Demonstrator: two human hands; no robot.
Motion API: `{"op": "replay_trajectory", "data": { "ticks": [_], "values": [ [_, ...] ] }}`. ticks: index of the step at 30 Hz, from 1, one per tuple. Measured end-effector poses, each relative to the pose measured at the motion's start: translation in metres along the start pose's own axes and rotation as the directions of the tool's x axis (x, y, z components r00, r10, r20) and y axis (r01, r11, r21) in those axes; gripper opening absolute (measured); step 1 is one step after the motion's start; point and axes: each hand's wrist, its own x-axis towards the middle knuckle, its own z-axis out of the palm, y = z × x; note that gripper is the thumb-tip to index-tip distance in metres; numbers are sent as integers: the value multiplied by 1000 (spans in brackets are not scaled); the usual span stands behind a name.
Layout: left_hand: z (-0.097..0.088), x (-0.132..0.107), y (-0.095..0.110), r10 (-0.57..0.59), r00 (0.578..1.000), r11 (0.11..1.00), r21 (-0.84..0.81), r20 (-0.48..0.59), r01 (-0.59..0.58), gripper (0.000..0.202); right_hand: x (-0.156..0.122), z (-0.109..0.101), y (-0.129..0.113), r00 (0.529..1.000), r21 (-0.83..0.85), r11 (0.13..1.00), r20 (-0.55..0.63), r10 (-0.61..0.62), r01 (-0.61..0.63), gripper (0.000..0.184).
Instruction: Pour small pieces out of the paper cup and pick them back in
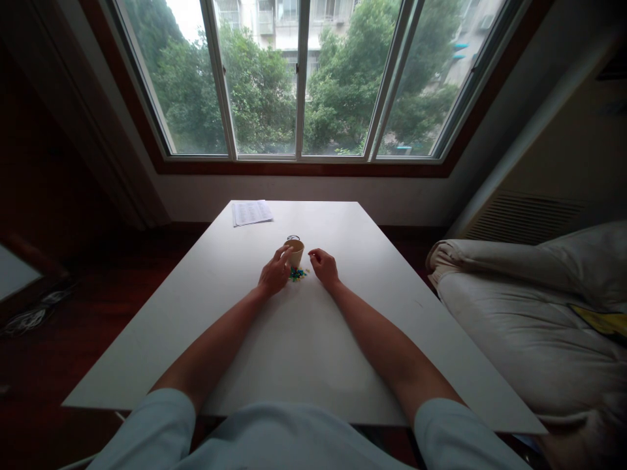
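A brown paper cup [296, 253] stands on the white table, its mouth facing up. Along its left side lies my left hand [276, 269], with the fingers curved against the cup near the rim. In front of the cup's base is a small heap of coloured beads [296, 275], mostly green, blue and yellow, partly hidden by my left hand. Just right of the cup, my right hand [324, 264] is closed in a pinch, apart from it; whatever the fingertips hold is too small to make out. A thin dark loop [293, 237] shows behind the cup.
Printed papers [251, 213] lie at the far left corner of the white table [304, 352]. Beyond the table is a wide window [300, 160]. A pale padded seat [519, 307] stands to the right, and cables [30, 320] lie on the floor at left.
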Motion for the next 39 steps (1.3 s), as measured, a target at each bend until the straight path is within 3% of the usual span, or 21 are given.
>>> {"op": "replay_trajectory", "data": {
  "ticks": [6, 9, 17, 23, 27, 39],
  "values": [
    [-6, 2, -7, -90, 988, 995, -51, -127, 84, 44, -1, 1, 3, 1000, -11, 1000, 18, 7, -7, 26],
    [-5, 3, -16, -150, 980, 988, -47, -134, 145, 29, -2, 3, 5, 996, -25, 1000, 94, 6, -3, 24],
    [4, 1, -24, -119, 988, 991, 66, 97, 113, 23, 0, 9, 14, 959, -103, 986, 266, -102, 133, 14],
    [2, 1, -16, -131, 950, 982, 167, 284, 86, 28, 2, 7, 13, 928, -220, 970, 371, -13, 101, 14],
    [2, 1, -15, -129, 942, 980, 186, 310, 73, 29, 2, 6, 11, 928, -238, 968, 371, 21, 73, 17],
    [0, 0, -18, -179, 941, 966, 234, 288, 113, 27, -4, 4, 7, 928, -74, 992, 367, -64, 98, 19]
  ]
}}
